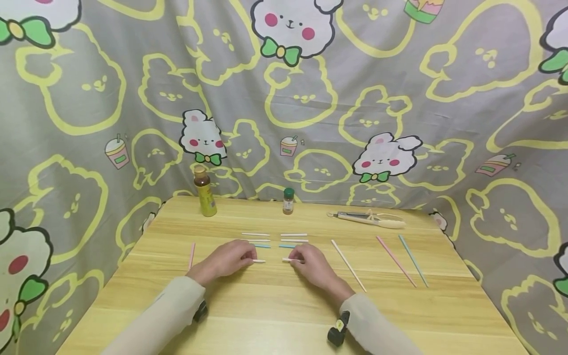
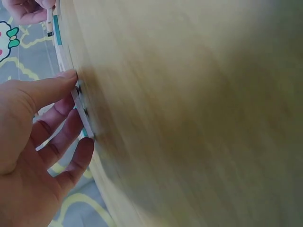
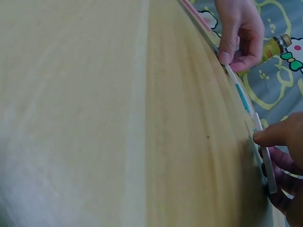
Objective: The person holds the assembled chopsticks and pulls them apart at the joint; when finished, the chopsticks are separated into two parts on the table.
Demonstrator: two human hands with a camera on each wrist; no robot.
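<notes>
My left hand (image 1: 230, 257) pinches a short white straw piece (image 1: 259, 261) low over the table, its tip pointing inward. In the left wrist view the thumb and fingers lie along that piece (image 2: 81, 111). Facing it, my right hand (image 1: 312, 266) holds another short white straw piece (image 1: 286, 259), also seen lengthwise as a pale strip (image 3: 270, 172) in the right wrist view. A gap separates the two tips. Just beyond the hands lie two columns of short pieces: white ones (image 1: 255, 234) and a blue one (image 1: 262, 246) at left, white ones (image 1: 294, 234) and a blue one (image 1: 287, 246) at right.
Long straws, white (image 1: 348, 265), pink (image 1: 396, 261) and blue (image 1: 413, 260), lie slanted at right. Another pink straw (image 1: 192, 256) is partly behind the left arm. At the back stand a yellow-labelled bottle (image 1: 206, 197) and a green-capped jar (image 1: 288, 202); tongs (image 1: 366, 219) lie beside them.
</notes>
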